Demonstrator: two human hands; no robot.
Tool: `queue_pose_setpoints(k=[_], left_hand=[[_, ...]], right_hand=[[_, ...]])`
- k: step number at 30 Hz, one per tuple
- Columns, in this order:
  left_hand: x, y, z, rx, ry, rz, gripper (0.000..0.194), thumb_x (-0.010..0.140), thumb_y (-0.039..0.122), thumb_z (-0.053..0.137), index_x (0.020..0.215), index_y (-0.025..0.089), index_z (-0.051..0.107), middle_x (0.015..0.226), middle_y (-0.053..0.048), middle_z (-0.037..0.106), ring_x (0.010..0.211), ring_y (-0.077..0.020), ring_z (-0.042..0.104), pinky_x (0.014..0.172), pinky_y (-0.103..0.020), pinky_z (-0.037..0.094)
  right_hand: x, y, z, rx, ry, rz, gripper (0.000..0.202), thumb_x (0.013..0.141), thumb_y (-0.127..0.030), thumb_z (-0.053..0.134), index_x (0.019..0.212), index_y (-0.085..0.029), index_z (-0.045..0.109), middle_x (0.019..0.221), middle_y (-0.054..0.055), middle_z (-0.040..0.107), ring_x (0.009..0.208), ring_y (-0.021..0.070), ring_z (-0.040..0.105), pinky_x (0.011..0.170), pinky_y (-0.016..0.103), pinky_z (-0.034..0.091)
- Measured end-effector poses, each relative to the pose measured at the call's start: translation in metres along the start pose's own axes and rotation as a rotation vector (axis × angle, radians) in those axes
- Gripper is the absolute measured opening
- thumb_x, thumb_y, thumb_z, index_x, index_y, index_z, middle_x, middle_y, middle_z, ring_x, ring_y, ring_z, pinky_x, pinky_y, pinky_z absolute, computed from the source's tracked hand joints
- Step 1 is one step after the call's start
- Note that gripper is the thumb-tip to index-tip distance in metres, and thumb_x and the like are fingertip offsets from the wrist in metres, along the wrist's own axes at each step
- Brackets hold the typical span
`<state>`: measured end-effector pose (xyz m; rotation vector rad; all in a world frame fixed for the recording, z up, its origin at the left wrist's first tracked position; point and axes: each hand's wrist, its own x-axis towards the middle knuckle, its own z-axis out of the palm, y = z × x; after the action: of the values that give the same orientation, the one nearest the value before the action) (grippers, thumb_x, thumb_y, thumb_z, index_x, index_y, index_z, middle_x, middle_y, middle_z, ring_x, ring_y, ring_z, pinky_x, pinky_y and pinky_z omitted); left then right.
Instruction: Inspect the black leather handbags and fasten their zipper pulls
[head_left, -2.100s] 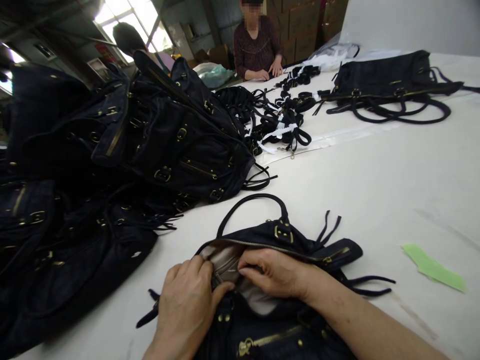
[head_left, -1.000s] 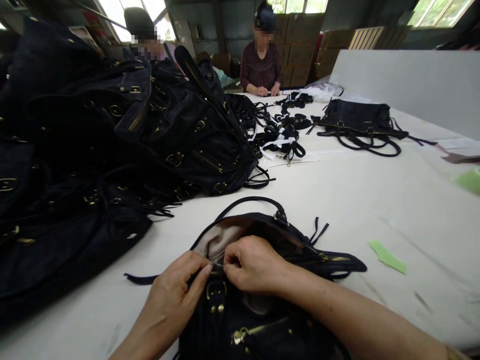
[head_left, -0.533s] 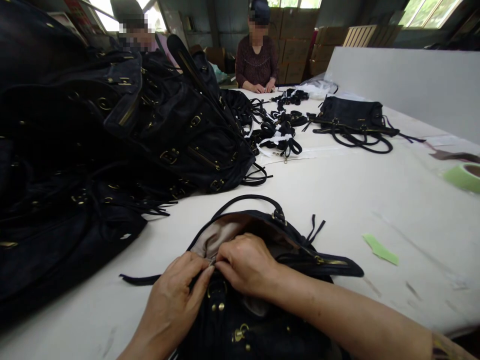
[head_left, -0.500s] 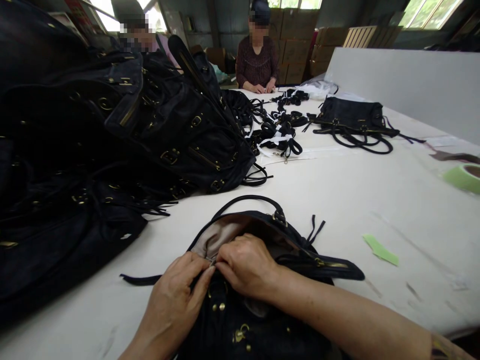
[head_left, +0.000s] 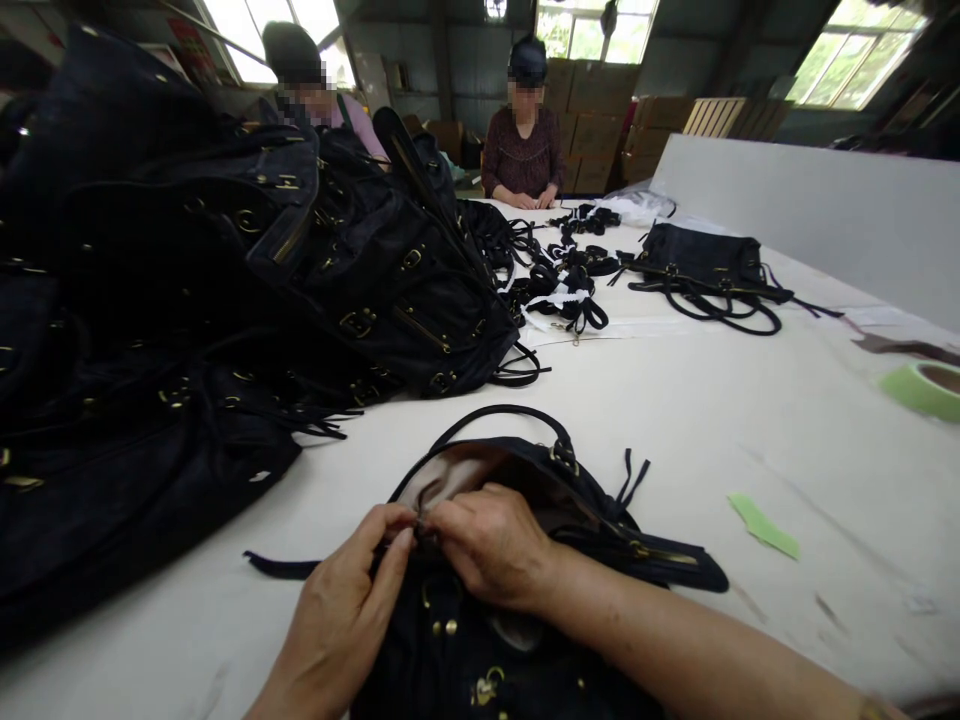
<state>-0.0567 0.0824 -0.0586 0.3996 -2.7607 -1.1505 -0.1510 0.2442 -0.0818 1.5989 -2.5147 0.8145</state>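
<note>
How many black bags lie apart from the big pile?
2: an open bag touched by the left hand and right hand; another bag farther back, right. Others may hide behind the pile.

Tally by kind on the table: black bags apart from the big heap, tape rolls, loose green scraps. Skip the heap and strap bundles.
Black bags: 2, the open bag in front and the far bag lying farther back
Tape rolls: 1, the green roll, cut by the picture edge
Green scraps: 1, the green scrap
Total: 4
</note>
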Motion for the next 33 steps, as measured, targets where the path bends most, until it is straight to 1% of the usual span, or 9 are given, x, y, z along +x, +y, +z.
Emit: queue_pose_setpoints(k=[6, 10, 14, 18, 23, 25, 27, 30, 33], left_hand=[[0.012, -0.001, 0.002, 0.020, -0.025, 0.028, 0.031, 0.081, 0.045, 0.051, 0.103, 0.029, 0.066, 0.087, 0.004, 0.071, 0.078, -0.0159, 0.067, 0.075, -0.026, 0.052], [0.020, 0.000, 0.009, -0.042, 0.007, 0.046, 0.035, 0.080, 0.046, 0.052, 0.108, 0.029, 0.066, 0.102, 0.003, 0.071, 0.095, -0.0175, 0.066, 0.090, -0.029, 0.049], [0.035, 0.008, 0.014, -0.056, -0.104, 0.064, 0.024, 0.083, 0.042, 0.047, 0.089, 0.025, 0.063, 0.086, 0.002, 0.069, 0.082, -0.0179, 0.064, 0.078, -0.031, 0.048], [0.050, 0.017, 0.026, -0.053, -0.124, 0.082, 0.021, 0.087, 0.038, 0.041, 0.079, 0.023, 0.054, 0.076, 0.001, 0.062, 0.073, -0.0191, 0.058, 0.072, -0.033, 0.043], [0.062, 0.019, 0.047, -0.131, -0.058, 0.133, 0.024, 0.091, 0.041, 0.034, 0.078, 0.023, 0.046, 0.074, 0.001, 0.057, 0.071, -0.0197, 0.056, 0.069, -0.033, 0.042], [0.064, 0.017, 0.051, -0.162, 0.003, 0.129, 0.027, 0.091, 0.045, 0.033, 0.080, 0.024, 0.045, 0.071, 0.002, 0.054, 0.067, -0.0193, 0.054, 0.067, -0.033, 0.042], [0.063, 0.015, 0.053, -0.182, 0.047, 0.126, 0.029, 0.091, 0.049, 0.035, 0.081, 0.024, 0.045, 0.069, 0.003, 0.053, 0.064, -0.0185, 0.054, 0.065, -0.031, 0.043], [0.060, 0.012, 0.054, -0.157, 0.046, 0.153, 0.028, 0.093, 0.049, 0.037, 0.082, 0.025, 0.048, 0.070, 0.003, 0.056, 0.064, -0.0172, 0.057, 0.065, -0.029, 0.044], [0.058, 0.007, 0.052, -0.065, 0.075, 0.259, 0.024, 0.095, 0.044, 0.037, 0.084, 0.026, 0.049, 0.072, 0.004, 0.059, 0.064, -0.0155, 0.060, 0.062, -0.026, 0.046]], right_hand=[[-0.002, 0.007, 0.004, 0.038, 0.024, -0.026, 0.013, 0.086, -0.019, 0.051, 0.098, -0.020, 0.055, 0.082, 0.000, 0.065, 0.074, 0.0159, 0.058, 0.063, 0.029, 0.032], [-0.002, 0.016, 0.000, 0.012, 0.056, -0.086, 0.014, 0.089, -0.021, 0.048, 0.100, -0.020, 0.057, 0.081, 0.000, 0.063, 0.069, 0.0151, 0.056, 0.061, 0.029, 0.032], [0.002, 0.027, -0.008, -0.066, 0.042, -0.107, 0.011, 0.090, -0.021, 0.047, 0.088, -0.019, 0.058, 0.075, 0.000, 0.061, 0.067, 0.0147, 0.053, 0.059, 0.029, 0.032], [0.005, 0.036, -0.026, -0.077, -0.053, 0.003, 0.007, 0.089, -0.021, 0.052, 0.086, -0.018, 0.058, 0.079, 0.001, 0.063, 0.070, 0.0152, 0.056, 0.063, 0.027, 0.035], [0.006, 0.039, -0.056, 0.250, -0.100, 0.378, 0.033, 0.078, -0.013, 0.065, 0.109, -0.018, 0.056, 0.076, -0.003, 0.061, 0.067, 0.0127, 0.056, 0.062, 0.022, 0.039], [0.005, 0.037, -0.066, 0.429, -0.138, 0.488, 0.036, 0.075, -0.009, 0.066, 0.109, -0.018, 0.058, 0.071, -0.005, 0.057, 0.062, 0.0105, 0.053, 0.058, 0.019, 0.039], [0.005, 0.036, -0.072, 0.510, -0.150, 0.492, 0.030, 0.073, -0.006, 0.066, 0.100, -0.018, 0.064, 0.071, -0.005, 0.057, 0.063, 0.0095, 0.052, 0.058, 0.018, 0.040], [0.008, 0.035, -0.071, 0.516, 0.009, 0.416, 0.024, 0.072, -0.002, 0.065, 0.089, -0.017, 0.070, 0.076, -0.003, 0.059, 0.069, 0.0100, 0.055, 0.066, 0.019, 0.043], [0.013, 0.037, -0.058, 0.836, 0.122, 0.494, 0.025, 0.070, -0.005, 0.066, 0.092, -0.015, 0.069, 0.081, -0.001, 0.062, 0.062, 0.0092, 0.056, 0.060, 0.020, 0.045]])
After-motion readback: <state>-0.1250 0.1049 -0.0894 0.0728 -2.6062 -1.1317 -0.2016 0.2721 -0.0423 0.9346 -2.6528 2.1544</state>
